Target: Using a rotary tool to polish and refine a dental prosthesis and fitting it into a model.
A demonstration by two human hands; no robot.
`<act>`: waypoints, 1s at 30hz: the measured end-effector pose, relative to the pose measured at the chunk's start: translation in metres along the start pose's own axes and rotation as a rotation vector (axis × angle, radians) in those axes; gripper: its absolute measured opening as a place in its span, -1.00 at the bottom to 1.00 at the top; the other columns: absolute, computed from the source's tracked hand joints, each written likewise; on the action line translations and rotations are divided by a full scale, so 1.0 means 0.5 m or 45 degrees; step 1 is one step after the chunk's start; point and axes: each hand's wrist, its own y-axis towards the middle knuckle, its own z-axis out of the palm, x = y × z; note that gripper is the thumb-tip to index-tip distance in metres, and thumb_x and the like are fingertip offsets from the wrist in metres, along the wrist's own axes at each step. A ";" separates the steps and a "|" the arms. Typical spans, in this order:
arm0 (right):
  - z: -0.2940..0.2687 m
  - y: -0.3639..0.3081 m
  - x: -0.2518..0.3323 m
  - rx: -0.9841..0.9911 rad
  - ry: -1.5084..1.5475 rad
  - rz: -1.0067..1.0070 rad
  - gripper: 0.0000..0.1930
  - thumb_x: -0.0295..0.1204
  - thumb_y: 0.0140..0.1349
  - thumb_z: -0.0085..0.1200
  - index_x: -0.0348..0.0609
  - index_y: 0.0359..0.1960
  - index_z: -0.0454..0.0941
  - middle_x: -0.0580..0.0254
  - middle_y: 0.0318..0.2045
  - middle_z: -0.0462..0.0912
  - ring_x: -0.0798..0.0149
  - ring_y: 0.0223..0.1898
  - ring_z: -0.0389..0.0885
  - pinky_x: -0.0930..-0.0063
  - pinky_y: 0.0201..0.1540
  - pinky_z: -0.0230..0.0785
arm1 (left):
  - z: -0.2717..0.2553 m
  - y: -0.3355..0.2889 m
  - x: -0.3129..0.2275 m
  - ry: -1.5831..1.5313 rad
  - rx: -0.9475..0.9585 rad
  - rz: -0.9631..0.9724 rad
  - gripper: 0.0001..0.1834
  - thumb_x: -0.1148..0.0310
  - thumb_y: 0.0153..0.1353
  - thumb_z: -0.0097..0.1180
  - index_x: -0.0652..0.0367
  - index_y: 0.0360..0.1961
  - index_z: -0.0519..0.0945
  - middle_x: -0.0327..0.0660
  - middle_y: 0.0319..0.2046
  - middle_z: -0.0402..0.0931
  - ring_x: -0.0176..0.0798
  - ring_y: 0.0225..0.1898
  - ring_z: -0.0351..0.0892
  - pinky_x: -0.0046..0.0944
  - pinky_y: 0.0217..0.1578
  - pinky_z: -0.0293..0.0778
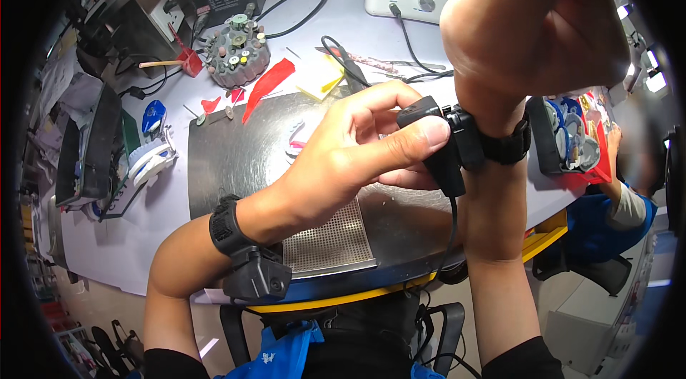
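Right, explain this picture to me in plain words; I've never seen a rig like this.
There is no robot here: these are one person's bare hands. The single picture comes from a wide fisheye camera on the person's head, looking down, which is why straight edges bend. The left hand holds a black device strapped at the right wrist, with a cable hanging from it. The right hand is raised close to the lens; its grip is unclear. A black camera sits on the left wrist. Below them are a shiny metal plate and a perforated metal sheet. Farther back lie a red strip and a round grey holder filled with small tools.
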 end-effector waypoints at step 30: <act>0.027 -0.079 -0.079 0.641 -0.083 -0.061 -0.85 -0.44 0.08 0.17 -0.19 -0.61 0.59 0.05 -0.59 0.58 -0.05 -0.53 0.60 0.15 -0.45 0.50 | -0.009 -0.001 0.007 -0.094 -0.088 -0.086 -0.54 0.17 0.55 -0.03 0.11 0.35 0.29 0.04 0.12 0.53 0.05 0.11 0.67 -0.02 0.08 0.65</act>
